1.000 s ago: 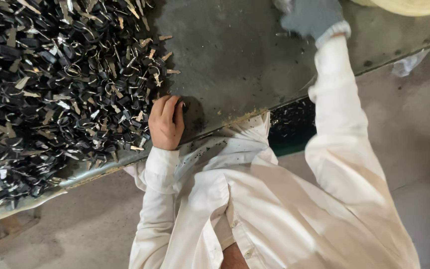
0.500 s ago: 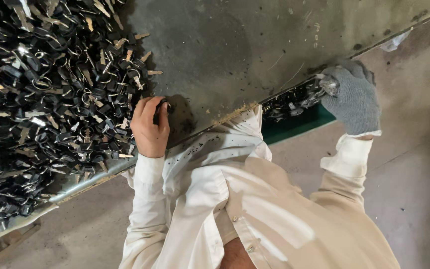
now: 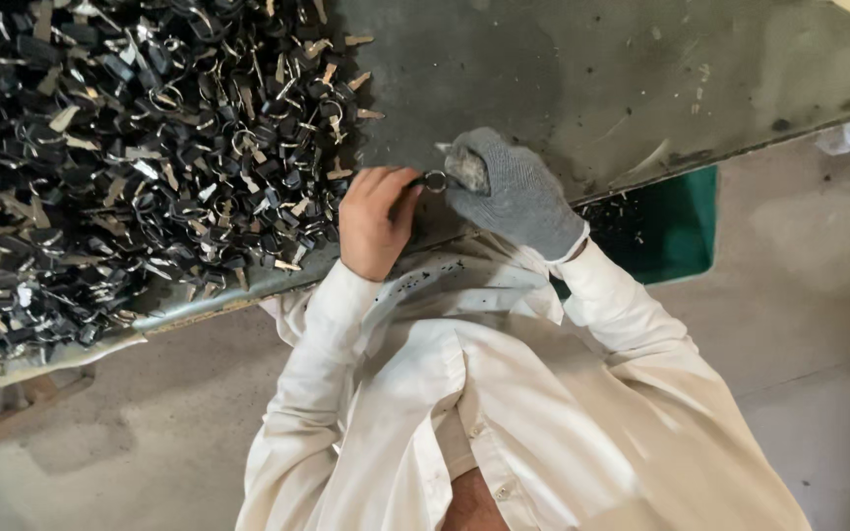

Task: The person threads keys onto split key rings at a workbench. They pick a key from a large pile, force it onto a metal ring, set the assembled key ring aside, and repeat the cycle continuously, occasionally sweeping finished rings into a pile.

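Metal ring (image 3: 436,181), half hidden, pinched between bare left hand (image 3: 374,220) and gloved right hand (image 3: 512,194) fingers.

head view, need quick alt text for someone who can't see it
A bare left hand and a grey-gloved right hand meet over a small metal ring at the edge of a grey worktable. A big heap of dark metal pieces covers the table's left side; a green bin sits below.

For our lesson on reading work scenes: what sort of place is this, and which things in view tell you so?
Probably a small workshop or factory bench for assembling metal parts. A big heap of small dark metal pieces and rings covers a worn grey worktable; the gloved right hand and bare left hand meet at a small metal ring; a green bin sits below.
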The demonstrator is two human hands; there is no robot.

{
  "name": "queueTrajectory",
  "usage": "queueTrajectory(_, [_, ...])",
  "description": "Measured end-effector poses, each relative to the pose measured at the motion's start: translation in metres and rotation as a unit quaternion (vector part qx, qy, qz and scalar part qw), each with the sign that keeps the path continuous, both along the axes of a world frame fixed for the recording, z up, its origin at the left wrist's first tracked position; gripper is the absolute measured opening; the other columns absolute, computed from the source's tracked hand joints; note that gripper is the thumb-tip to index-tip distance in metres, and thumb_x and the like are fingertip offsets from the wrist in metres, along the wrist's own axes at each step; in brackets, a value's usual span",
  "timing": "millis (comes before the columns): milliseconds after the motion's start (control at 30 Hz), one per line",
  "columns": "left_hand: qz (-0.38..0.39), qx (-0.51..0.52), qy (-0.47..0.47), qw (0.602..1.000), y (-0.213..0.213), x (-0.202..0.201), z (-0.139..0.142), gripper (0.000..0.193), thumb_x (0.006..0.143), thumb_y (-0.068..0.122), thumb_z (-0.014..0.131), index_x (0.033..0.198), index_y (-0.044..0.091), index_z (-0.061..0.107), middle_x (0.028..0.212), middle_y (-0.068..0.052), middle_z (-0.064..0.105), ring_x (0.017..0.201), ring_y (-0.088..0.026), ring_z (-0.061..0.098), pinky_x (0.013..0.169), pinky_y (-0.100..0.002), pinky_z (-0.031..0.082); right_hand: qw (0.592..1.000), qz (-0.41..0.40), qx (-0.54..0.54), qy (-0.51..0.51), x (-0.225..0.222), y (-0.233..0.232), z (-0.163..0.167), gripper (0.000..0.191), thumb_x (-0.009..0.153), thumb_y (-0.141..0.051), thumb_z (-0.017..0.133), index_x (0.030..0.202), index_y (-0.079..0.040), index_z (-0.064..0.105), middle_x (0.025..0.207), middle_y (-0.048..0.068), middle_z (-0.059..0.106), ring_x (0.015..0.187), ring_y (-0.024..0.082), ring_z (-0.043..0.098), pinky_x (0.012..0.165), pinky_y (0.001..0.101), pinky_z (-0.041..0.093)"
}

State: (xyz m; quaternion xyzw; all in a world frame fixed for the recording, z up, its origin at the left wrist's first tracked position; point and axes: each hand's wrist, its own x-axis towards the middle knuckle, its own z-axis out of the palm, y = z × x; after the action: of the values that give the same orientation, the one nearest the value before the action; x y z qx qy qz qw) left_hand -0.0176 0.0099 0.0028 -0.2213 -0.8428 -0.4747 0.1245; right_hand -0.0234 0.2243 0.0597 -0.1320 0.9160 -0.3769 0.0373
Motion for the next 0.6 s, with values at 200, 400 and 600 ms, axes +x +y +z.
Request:
queueTrajectory(200, [0.028,-0.075,-0.024,0.996,0.006,-0.001,0.000,0.022,0.093,0.006,0.078,0.109,0.002,0.064,0.091,-0.015,0.061,0.081,-0.037,0.063,0.069,-0.046,0.050,0.981,-0.039,0.174,0.079,0.015,-0.020,0.008,0.035,0.095,-0.028,0.075,0.120,-0.008,0.062,0.093,0.016,0.069,0.077,0.034,0.071,0.063,0.0446,0.056])
queueTrajectory(400, [0.031,-0.068,-0.058,0.995,0.005,0.005,-0.004,0.024,0.089,0.000,0.074,0.111,0.002,0.064,0.089,-0.016,0.060,0.080,-0.039,0.062,0.068,-0.047,0.050,0.991,0.025,0.128,0.031,0.016,-0.020,0.007,0.024,0.101,-0.027,0.068,0.112,-0.007,0.062,0.091,0.015,0.070,0.078,0.035,0.071,0.066,0.0455,0.056])
queueTrajectory(600, [0.044,-0.062,-0.079,0.994,0.007,0.007,-0.006,0.025,0.089,-0.002,0.073,0.111,0.002,0.064,0.088,-0.016,0.059,0.080,-0.039,0.062,0.068,-0.048,0.049,0.987,0.049,0.152,0.025,0.005,-0.022,0.005,0.022,0.100,-0.026,0.067,0.108,-0.006,0.063,0.086,0.016,0.070,0.073,0.036,0.070,0.062,0.0469,0.055])
